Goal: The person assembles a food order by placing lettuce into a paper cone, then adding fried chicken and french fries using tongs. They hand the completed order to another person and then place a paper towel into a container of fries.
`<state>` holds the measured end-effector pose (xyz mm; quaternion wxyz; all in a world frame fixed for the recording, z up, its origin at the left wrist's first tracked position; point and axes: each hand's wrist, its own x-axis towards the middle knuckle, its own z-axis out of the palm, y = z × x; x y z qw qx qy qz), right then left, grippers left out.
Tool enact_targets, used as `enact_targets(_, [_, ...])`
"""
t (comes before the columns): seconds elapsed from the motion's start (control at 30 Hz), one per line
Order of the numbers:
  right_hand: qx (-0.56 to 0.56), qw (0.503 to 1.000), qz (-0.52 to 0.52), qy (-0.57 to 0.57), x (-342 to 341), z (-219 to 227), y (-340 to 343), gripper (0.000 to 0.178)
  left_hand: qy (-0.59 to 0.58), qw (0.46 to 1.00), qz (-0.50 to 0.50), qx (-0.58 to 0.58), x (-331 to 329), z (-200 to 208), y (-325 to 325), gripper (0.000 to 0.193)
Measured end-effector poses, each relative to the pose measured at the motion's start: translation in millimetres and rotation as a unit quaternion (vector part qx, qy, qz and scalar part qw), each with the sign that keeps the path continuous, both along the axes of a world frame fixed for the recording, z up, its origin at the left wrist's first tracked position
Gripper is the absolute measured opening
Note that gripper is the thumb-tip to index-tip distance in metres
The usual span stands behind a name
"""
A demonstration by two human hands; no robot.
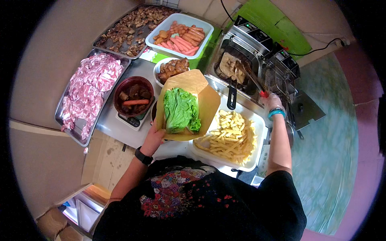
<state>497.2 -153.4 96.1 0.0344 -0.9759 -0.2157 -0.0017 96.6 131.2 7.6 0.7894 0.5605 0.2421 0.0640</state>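
My left hand (154,136) holds an open brown cardboard food box (201,90) from below, above the counter. A green lettuce leaf (179,110) lies inside the box. My right hand (274,101), in a clear glove, grips red-handled metal tongs (251,76). The tongs reach into the fryer basket (231,64), where pale fried food sits. A white tray of french fries (231,136) lies just below the box and between my two arms.
On the counter stand a metal tray of raw sliced meat (90,88), a tray of cooked meat pieces (132,28), a white tub of sausages (181,36), a bowl of fried chunks (173,68) and a dark red bowl on a scale (133,96). A second fryer (283,66) is at right.
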Motion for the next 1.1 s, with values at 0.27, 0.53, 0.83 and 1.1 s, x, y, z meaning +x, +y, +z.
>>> enact_targets(0.27, [0.039, 0.998, -0.040, -0.007, -27.3, 14.4, -10.1, 0.044, 0.019, 1.000, 0.011, 0.007, 3.6, 1.5, 0.4, 0.055])
enact_targets(0.53, [0.050, 0.995, -0.062, -0.056, -54.3, 31.5, -8.1, 0.041, 0.009, 1.000, 0.016, -0.005, 7.7, -1.5, 0.3, 0.052])
enact_targets(0.83, [0.038, 0.994, -0.091, -0.040, -59.3, 33.7, -7.2, 0.038, 0.013, 1.000, -0.010, -0.017, 10.5, -5.7, 2.8, 0.051])
enact_targets(1.1, [0.050, 0.995, -0.081, -0.024, -41.5, 55.1, -21.1, 0.039, 0.004, 0.998, 0.010, -0.059, 12.5, 2.1, 0.5, 0.051])
